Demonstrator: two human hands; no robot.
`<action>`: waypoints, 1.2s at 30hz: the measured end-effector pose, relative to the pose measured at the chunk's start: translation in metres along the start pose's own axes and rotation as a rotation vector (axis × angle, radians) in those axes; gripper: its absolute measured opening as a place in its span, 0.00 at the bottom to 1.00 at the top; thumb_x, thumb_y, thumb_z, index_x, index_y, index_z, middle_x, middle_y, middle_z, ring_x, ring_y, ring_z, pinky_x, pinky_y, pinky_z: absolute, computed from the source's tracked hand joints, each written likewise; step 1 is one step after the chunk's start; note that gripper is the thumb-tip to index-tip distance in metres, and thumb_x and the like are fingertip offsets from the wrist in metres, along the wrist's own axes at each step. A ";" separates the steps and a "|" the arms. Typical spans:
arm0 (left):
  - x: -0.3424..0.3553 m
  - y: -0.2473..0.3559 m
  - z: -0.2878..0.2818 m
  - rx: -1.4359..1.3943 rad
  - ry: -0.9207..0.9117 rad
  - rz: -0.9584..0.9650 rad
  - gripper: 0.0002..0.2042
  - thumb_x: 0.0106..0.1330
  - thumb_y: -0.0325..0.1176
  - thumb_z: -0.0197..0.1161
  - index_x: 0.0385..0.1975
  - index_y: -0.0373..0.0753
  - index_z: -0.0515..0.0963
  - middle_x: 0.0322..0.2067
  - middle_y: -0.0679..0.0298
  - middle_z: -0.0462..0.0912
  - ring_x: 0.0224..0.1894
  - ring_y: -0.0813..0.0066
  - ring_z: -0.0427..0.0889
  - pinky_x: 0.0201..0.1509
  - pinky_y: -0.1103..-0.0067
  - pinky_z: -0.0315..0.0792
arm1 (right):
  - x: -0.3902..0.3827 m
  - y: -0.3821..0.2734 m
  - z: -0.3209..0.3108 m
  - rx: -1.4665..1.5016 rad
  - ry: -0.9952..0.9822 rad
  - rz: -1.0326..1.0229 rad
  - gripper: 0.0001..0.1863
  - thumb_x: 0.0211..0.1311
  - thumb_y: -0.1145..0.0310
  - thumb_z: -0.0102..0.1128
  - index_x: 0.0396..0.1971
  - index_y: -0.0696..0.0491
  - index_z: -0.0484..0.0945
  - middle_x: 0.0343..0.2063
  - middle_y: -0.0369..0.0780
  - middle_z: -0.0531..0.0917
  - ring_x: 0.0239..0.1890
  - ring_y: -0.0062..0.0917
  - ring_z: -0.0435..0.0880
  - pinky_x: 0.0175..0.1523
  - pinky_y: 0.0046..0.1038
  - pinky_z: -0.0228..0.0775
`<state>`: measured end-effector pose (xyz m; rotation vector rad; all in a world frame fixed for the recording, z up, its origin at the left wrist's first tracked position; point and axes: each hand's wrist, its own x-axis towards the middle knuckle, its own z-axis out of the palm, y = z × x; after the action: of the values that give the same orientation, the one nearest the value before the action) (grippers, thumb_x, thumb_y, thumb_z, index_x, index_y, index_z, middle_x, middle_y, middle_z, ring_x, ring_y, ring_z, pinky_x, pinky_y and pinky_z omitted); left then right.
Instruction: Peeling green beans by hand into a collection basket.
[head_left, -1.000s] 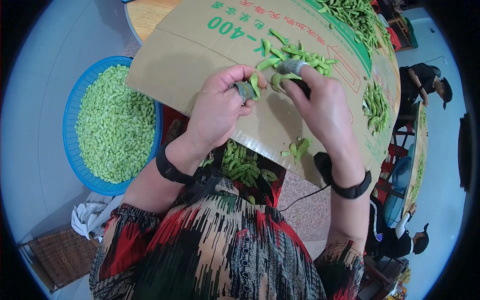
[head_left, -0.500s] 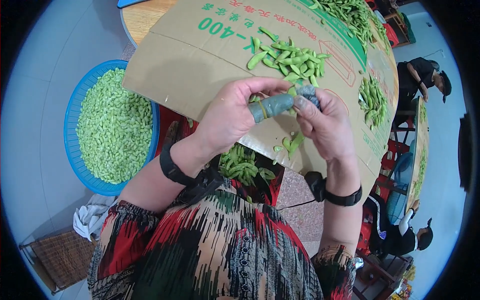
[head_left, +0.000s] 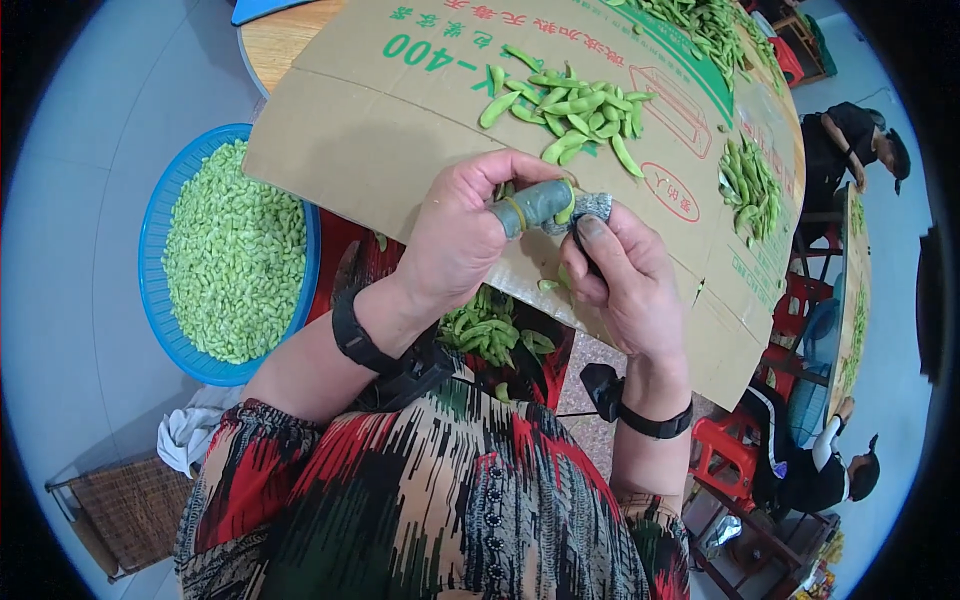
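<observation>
Pod [head_left: 567, 208], green and bent into a short curve, lies at the tips of the left hand [head_left: 455, 235], held between the thumb and a finger wrapped in a grey-green cover [head_left: 535, 206] with a yellow band around it. Only a narrow strip of it shows, bright green with a paler, yellowish upper rim; the rest is hidden by the cover. Just to its right, the right hand [head_left: 637, 275] has its thumb pressed against a finger in a rough grey cover [head_left: 591, 207], the other fingers curled in; whether these also grip the pod, I cannot tell. Both hands are over the cardboard sheet [head_left: 330, 130], just in from its near edge, each wrist in a black band. Beyond the fingers, toward the far edge, a loose pile of plump green pods [head_left: 590, 110] spreads out; a smaller heap [head_left: 750, 185] lies by the right edge, and a larger one [head_left: 700, 30] at the far right corner. Under the sheet, wooden table [head_left: 290, 40] shows past its far left corner. Below the near edge, more green pods [head_left: 485, 330] lie close to the lap. Off the left corner, a round blue basket [head_left: 150, 270] is filled with pale green shelled beans [head_left: 235, 260].
</observation>
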<state>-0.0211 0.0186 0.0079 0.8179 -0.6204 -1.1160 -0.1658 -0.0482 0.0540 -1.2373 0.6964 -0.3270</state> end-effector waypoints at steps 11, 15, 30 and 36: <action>0.001 0.001 -0.011 -0.431 -0.206 -0.301 0.11 0.61 0.26 0.55 0.43 0.34 0.72 0.36 0.64 0.77 0.29 0.85 0.72 0.27 0.89 0.62 | 0.000 0.011 0.006 -0.064 0.188 -0.050 0.08 0.65 0.69 0.47 0.29 0.55 0.73 0.15 0.29 0.71 0.14 0.10 0.62 0.18 0.13 0.51; -0.002 -0.002 0.005 -0.099 -0.010 -0.200 0.12 0.59 0.21 0.55 0.43 0.33 0.72 0.35 0.65 0.76 0.30 0.84 0.73 0.30 0.88 0.66 | 0.001 0.010 0.014 -0.792 0.439 -0.363 0.10 0.63 0.71 0.50 0.22 0.56 0.73 0.14 0.28 0.70 0.16 0.11 0.65 0.21 0.16 0.55; 0.001 0.011 -0.012 0.355 -0.191 -0.144 0.14 0.56 0.17 0.47 0.41 0.34 0.72 0.31 0.68 0.75 0.31 0.83 0.71 0.40 0.87 0.66 | 0.062 -0.016 -0.017 -1.580 0.278 -0.278 0.15 0.55 0.63 0.57 0.27 0.61 0.70 0.18 0.51 0.77 0.25 0.44 0.79 0.31 0.39 0.72; -0.001 0.018 -0.008 0.215 -0.299 -0.391 0.09 0.61 0.23 0.52 0.41 0.34 0.72 0.29 0.68 0.75 0.28 0.87 0.67 0.30 0.90 0.62 | 0.059 -0.014 -0.026 -1.561 0.406 -0.308 0.13 0.53 0.64 0.57 0.23 0.61 0.71 0.17 0.51 0.76 0.23 0.43 0.78 0.29 0.38 0.68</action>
<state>-0.0054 0.0252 0.0183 0.9928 -0.8635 -1.5647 -0.1363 -0.1063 0.0447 -2.8275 1.1611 -0.2609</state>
